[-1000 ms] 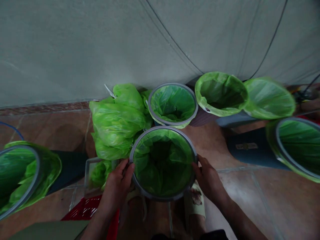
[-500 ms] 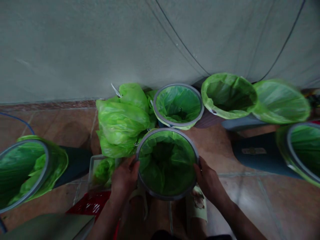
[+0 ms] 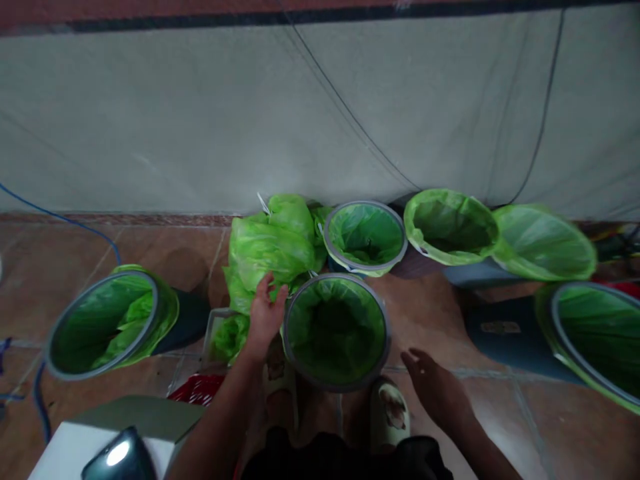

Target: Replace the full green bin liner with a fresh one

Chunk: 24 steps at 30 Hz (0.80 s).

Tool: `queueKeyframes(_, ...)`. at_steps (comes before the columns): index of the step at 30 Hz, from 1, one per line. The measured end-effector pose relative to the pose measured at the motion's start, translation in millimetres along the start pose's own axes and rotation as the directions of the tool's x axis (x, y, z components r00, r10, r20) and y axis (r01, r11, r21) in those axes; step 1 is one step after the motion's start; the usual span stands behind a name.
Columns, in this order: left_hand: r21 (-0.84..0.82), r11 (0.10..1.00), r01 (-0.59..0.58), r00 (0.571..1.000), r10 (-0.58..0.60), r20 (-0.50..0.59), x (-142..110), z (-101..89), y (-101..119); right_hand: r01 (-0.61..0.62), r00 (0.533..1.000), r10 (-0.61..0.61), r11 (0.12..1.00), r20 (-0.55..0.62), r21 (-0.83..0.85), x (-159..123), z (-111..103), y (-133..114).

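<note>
Bin [image 3: 336,387] stands at the lower centre of the frame, mouth up, lined with a green bag [image 3: 325,353]. Your left hand [image 3: 267,310], fingers spread and empty, is beside the left edge of the rim [image 3: 387,333]; contact cannot be confirmed. Your right hand [image 3: 435,387], loosely spread and empty, is just clear of the right edge. Expect a light, fairly stiff shell and a thin, slippery liner that may tear. Grip the rim at opposite sides; avoid pulling the film.
</note>
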<state>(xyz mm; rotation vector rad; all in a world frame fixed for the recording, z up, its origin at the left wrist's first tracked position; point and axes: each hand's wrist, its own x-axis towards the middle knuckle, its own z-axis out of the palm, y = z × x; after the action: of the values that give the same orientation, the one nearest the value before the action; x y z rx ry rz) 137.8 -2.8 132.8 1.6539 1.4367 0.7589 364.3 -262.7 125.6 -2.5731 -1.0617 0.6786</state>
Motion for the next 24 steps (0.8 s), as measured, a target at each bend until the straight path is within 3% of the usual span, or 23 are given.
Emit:
queueKeyframes(4, 0.124, 0.992, 0.022, 0.999, -0.027, 0.043, -25, 8.5, -24, 0.114, 0.977, -0.104, 0.993, -0.186, 0.040, 58, -10, -38)
queueKeyframes(8, 0.203, 0.979, 0.016, 0.992, -0.041, 0.119, -46, 24.2, -41, 0.120, 0.981, -0.127, 0.991, -0.145, -0.051, 94, 25, -77)
queueKeyframes(12, 0.244, 0.969, -0.030, 0.992, 0.000, 0.123, -46, 31.3, -40, 0.076, 0.992, -0.083, 0.994, -0.097, -0.075, 95, 49, -77)
queueKeyframes(15, 0.259, 0.965, -0.036, 0.992, 0.003, 0.127, -43, 29.5, -36, 0.125, 0.986, -0.129, 0.991, -0.109, -0.041, 89, 43, -67)
queueKeyframes(19, 0.233, 0.971, -0.050, 0.989, 0.014, 0.150, -40, 27.3, -36, 0.197, 0.935, -0.233, 0.968, -0.268, -0.154, 82, 28, -72)
queueKeyframes(20, 0.226, 0.973, -0.046, 0.988, 0.011, 0.154, -40, 27.5, -37, 0.257, 0.926, -0.295, 0.949, -0.235, -0.180, 81, 26, -78)
queueKeyframes(21, 0.218, 0.975, -0.038, 0.988, 0.003, 0.157, -40, 27.9, -38, 0.350, 0.918, -0.374, 0.920, -0.128, -0.178, 80, 27, -87)
queueKeyframes(23, 0.200, 0.980, -0.012, 0.987, -0.021, 0.159, -40, 28.8, -39, 0.481, 0.865, -0.459, 0.873, 0.204, -0.076, 80, 35, -107)
queueKeyframes(24, 0.189, 0.982, 0.002, 0.986, -0.034, 0.162, -40, 29.2, -39, 0.483, 0.825, -0.451, 0.876, 0.341, -0.010, 79, 42, -116)
